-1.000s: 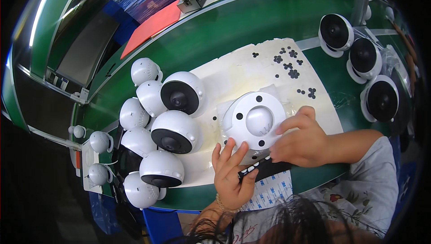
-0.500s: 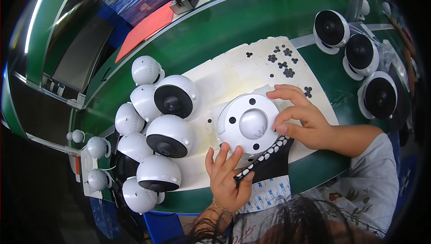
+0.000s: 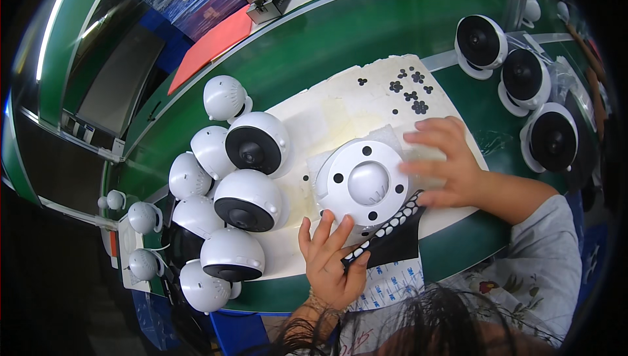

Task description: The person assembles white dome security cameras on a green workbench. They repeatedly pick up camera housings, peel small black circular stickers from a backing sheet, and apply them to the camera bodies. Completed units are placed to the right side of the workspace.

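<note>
A white security camera (image 3: 356, 209) lies bottom up on a cloth pad (image 3: 390, 135) in front of me, its round base ring bearing several black dots around a hollow centre. My left hand (image 3: 330, 258) rests its fingertips against the ring's near left edge. Between its thumb and fingers it pinches a black sheet of adhesive foot pads (image 3: 396, 241), with a row of white round spots along the upper edge and printed backing paper below. My right hand (image 3: 445, 163), blurred, hovers just right of the ring with fingers spread and nothing visible in them.
White dome cameras (image 3: 245, 199) with black fronts crowd the left side, and more cameras (image 3: 481, 42) stand at the right. Loose black dots (image 3: 418, 106) cluster on the worn cream board (image 3: 320, 107). A metal box (image 3: 268, 4) and red sheet (image 3: 212, 48) lie beyond the green table.
My right hand has lifted off the ring toward the right, exposing a black dot at its right side. The farthest camera in the left group has shifted slightly right and turned.
</note>
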Demonstrator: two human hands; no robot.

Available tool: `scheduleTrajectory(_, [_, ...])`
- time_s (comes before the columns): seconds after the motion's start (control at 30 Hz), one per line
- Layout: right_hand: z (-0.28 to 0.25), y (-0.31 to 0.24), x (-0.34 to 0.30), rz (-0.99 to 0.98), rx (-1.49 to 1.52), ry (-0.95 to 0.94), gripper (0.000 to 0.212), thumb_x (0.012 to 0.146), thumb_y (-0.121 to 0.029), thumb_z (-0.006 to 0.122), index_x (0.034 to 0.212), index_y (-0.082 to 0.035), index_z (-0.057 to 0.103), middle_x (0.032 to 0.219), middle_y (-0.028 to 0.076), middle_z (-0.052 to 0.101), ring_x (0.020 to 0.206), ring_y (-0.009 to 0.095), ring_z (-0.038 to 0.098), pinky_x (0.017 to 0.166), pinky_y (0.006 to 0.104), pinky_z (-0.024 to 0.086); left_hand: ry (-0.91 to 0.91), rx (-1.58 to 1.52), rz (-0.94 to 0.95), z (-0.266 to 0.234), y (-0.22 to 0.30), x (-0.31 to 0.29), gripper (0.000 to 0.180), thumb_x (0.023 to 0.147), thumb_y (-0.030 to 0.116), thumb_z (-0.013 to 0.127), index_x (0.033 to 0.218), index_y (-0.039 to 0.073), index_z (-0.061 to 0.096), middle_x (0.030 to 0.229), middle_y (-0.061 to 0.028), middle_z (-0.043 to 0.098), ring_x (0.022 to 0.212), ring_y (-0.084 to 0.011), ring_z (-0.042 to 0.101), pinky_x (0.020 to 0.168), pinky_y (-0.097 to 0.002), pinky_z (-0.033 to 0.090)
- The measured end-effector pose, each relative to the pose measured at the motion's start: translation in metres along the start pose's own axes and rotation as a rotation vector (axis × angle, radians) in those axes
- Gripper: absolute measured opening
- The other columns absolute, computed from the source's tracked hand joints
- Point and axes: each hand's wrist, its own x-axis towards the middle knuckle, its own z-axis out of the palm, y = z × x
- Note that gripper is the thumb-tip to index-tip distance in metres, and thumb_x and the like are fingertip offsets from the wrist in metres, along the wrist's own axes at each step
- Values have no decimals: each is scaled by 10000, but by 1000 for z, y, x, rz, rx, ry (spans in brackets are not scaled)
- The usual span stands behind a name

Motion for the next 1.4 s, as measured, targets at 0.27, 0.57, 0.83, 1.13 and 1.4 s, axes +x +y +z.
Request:
scheduleTrajectory(0.27, [9,-15,12,974,1249,-377,265,858,-199,509,1002,18,560,906,56,595,819,105,536,761,235,418,-3,-28,-5,2,-4,-4,128,713,122,609,769,10,581,1173,-102,524,1207,-309,364,963,-538,182])
scheduleTrajectory(0.57, [16,-23,12,1023,1299,-308,233,823,-191,569,943,10,570,873,50,599,790,99,543,732,234,428,5,-25,15,2,-5,-5,131,721,132,601,784,17,595,1175,-88,522,1209,-304,360,966,-536,187])
scheduleTrajectory(0.83, [15,-12,13,993,1369,-336,260,822,-217,559,944,11,577,873,39,596,736,75,528,693,217,411,18,-20,-21,2,-9,-8,142,740,149,590,774,11,591,1173,-95,521,1208,-310,357,969,-536,181])
scheduleTrajectory(1.13, [4,63,37,1053,1285,138,219,783,-204,587,919,-33,589,819,38,600,706,103,551,682,226,428,28,-255,93,-7,-9,-3,180,643,53,628,812,-2,596,1055,-152,571,1018,-338,514,860,-466,364])
scheduleTrajectory(1.4, [34,198,56,301,-680,67,198,814,-196,494,895,-57,609,864,77,606,807,241,566,744,344,435,-91,-300,54,-9,-6,-3,206,689,32,618,873,-32,549,982,-203,582,800,-281,606,692,-325,499])
